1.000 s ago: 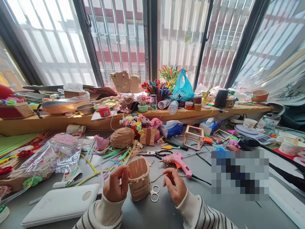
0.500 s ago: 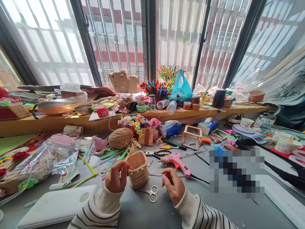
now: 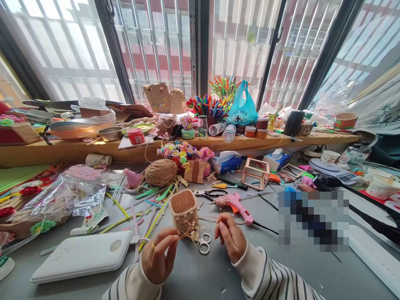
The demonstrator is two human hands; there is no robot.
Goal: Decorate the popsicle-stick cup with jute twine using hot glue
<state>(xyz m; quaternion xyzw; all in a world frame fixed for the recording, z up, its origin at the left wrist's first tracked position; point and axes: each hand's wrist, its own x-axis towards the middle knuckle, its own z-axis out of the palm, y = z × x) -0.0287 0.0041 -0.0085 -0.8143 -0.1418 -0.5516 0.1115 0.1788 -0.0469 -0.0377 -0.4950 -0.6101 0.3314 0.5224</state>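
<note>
One sprig (image 3: 195,234) in left fingers (image 3: 165,242), basket (image 3: 183,217) behind

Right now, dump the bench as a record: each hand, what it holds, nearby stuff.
left hand: pinching the stem of a dried sprig
right hand: fingers curled, grip unclear
basket: upright on the table, behind the sprig
small scissors: beside the sprig, finger rings toward the person
glue gun: pink, lying beyond the right hand
twine ball: beyond the basket, to its left
power bank: white, flat, left of the left hand
</note>
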